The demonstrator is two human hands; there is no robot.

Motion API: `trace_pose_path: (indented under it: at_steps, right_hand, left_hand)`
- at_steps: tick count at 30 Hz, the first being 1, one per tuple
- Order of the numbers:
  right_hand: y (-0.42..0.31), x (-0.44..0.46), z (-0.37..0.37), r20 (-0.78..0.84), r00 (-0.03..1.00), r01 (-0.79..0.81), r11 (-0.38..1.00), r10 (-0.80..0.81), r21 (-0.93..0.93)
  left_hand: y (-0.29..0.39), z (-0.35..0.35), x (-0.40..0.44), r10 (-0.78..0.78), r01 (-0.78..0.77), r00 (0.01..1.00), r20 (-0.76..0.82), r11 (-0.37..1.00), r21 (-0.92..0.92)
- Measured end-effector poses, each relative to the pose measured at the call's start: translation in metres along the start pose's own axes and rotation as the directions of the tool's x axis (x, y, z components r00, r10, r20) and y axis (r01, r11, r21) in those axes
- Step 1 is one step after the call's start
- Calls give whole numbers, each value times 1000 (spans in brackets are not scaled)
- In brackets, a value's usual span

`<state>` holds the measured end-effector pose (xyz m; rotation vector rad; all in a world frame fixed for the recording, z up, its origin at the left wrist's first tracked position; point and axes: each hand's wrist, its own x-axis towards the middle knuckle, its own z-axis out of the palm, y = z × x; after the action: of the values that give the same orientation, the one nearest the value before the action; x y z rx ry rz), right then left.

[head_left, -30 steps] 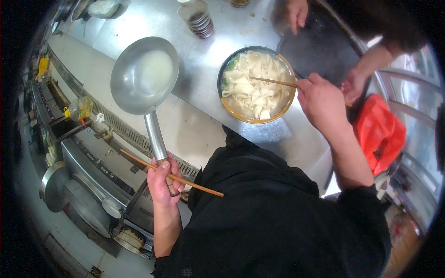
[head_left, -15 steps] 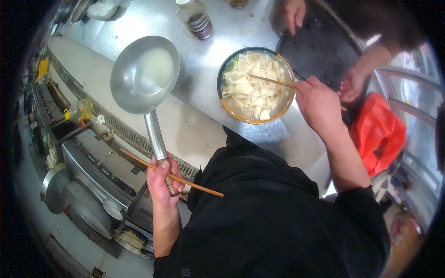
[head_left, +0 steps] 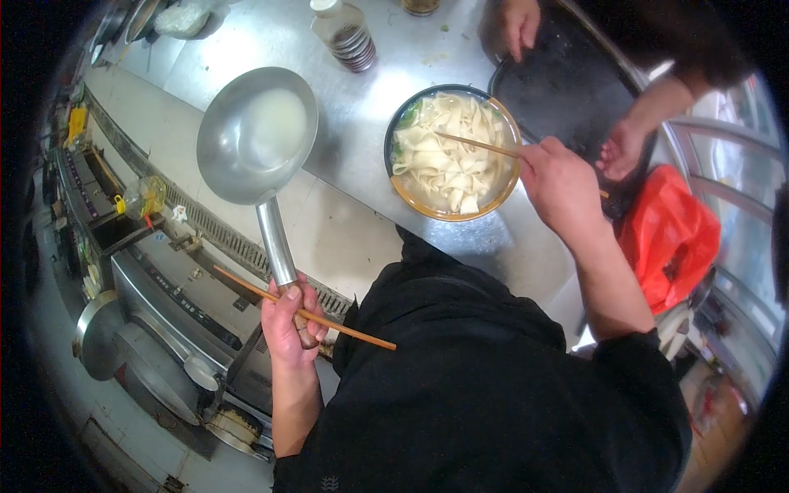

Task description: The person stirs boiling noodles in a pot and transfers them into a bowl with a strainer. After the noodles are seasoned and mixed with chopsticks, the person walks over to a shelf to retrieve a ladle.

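Note:
My left hand point(head_left: 293, 322) is closed round the wooden grip of a steel pan point(head_left: 257, 135), with a single chopstick point(head_left: 358, 334) pinned under the thumb. A little pale, cloudy liquid lies in the pan. To its right, a bowl point(head_left: 411, 205) with a dark and tan rim holds wide white noodles point(head_left: 448, 164), broth and some greens at its left side. My right hand point(head_left: 561, 181) grips another chopstick point(head_left: 481, 145), whose tip touches the noodles. That hand is at the bowl's right edge.
Another person's two hands point(head_left: 622, 148) are over a black tray point(head_left: 567, 90) at the upper right. A red plastic bag point(head_left: 670, 238) lies below them. A clear bottle point(head_left: 349, 37) with dark contents stands beyond the bowl. Cooking equipment point(head_left: 177, 279) and pans line the left.
My right hand and its chopstick have shifted slightly left over the noodles. The other person's lower hand has moved a little left. My left hand and the pan stay nearly still.

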<state>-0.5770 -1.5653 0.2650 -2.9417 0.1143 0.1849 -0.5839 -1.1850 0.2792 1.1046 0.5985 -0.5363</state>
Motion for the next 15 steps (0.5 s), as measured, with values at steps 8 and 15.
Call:
trace_pose_path:
  at_steps: [8, 15]
  right_hand:
    - [0, 0, 1, -14, 1000, -10, 1000, 11, 21]
    - [-2, -5, -4, 4, 1000, -3, 1000, 3, -9]
  left_hand:
    - [-1, 0, 0, 2, -2, 1000, 17, 1000, 0]
    - [-1, 1, 0, -4, 4, 1000, 5, 1000, 6]
